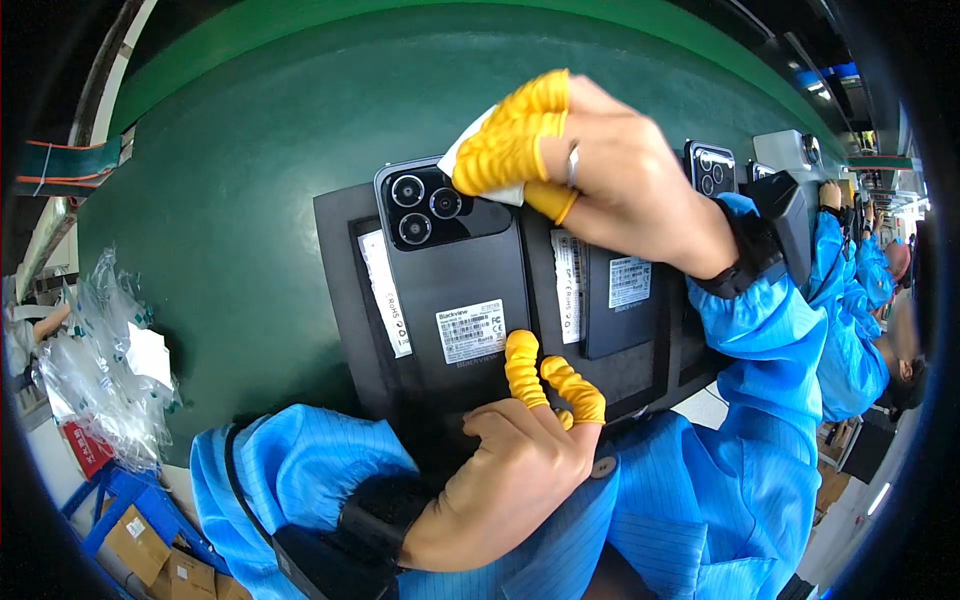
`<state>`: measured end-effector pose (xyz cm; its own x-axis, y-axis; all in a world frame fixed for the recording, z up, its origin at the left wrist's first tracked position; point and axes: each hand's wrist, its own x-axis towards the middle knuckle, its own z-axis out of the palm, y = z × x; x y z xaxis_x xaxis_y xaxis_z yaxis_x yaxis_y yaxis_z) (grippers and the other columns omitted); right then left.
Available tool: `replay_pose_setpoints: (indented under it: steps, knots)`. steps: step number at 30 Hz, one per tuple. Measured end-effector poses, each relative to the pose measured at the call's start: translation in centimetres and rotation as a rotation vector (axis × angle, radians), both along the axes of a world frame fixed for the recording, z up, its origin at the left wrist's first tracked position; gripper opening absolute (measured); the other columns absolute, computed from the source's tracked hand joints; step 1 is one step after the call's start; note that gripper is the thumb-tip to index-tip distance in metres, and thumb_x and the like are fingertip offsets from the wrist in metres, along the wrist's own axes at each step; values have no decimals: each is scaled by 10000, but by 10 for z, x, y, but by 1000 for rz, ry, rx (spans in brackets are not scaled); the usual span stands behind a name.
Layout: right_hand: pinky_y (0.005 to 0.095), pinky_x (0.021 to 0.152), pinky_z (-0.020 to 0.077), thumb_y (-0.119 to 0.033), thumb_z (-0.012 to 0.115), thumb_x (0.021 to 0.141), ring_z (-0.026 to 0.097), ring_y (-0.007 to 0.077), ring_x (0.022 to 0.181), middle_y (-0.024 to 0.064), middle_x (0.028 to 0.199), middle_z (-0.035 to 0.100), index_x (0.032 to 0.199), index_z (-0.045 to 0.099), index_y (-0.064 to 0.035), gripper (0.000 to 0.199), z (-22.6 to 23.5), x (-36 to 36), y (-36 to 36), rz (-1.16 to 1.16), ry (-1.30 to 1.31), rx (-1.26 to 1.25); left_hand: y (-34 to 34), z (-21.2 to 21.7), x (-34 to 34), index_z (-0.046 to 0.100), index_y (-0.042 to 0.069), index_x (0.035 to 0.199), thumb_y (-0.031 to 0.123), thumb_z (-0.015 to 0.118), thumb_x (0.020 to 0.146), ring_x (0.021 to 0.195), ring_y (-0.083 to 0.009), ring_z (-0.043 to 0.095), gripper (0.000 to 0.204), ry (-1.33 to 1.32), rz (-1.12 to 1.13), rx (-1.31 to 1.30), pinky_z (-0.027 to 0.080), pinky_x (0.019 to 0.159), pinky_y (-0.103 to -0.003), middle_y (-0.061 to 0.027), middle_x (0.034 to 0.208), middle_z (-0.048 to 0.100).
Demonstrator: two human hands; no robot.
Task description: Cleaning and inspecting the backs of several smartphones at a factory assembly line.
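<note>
A dark smartphone (462, 270) lies back up on a black tray (340, 215), with three round lenses and a white printed label on its back. My right hand (620, 180), in yellow finger cots, pinches a white wiping cloth (466, 140) against the top of the phone, beside the lenses. My left hand (510, 470) is curled at the phone's lower right edge. One of its yellow-covered fingers presses beside the label; its thumb is near the lower end. A second dark phone (618, 290) with a white label lies to the right, partly under my right wrist.
Clear plastic bags (105, 370) are heaped at the left edge of the green work surface (230, 230). Farther right lie another phone (710, 168) and a white device (785, 148). Co-workers in blue (850, 330) sit along the right. Cardboard boxes (140, 545) stand low at the left.
</note>
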<state>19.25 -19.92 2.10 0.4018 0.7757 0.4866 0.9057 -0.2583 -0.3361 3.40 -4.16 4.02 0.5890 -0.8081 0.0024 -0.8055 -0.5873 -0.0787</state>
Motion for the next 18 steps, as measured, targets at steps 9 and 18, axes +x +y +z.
replay_pose_setpoints:
  steps: [9,18]
  knots:
    - [403,724,494,54,716,623,611,339,823,141,871,647,893,665,11,278,-1,-10,-14,-56,-19,-52,1,2,0,610,62,877,206,581,753,413,-109,416,193,35,-4,-25,299,386,-246,-30,495,461]
    - [391,701,496,73,701,622,618,325,787,143,839,644,874,663,32,258,0,-46,-18,-190,126,-62,-1,0,-1,605,55,876,198,582,748,409,-110,414,193,-21,11,5,302,385,-242,-56,514,501]
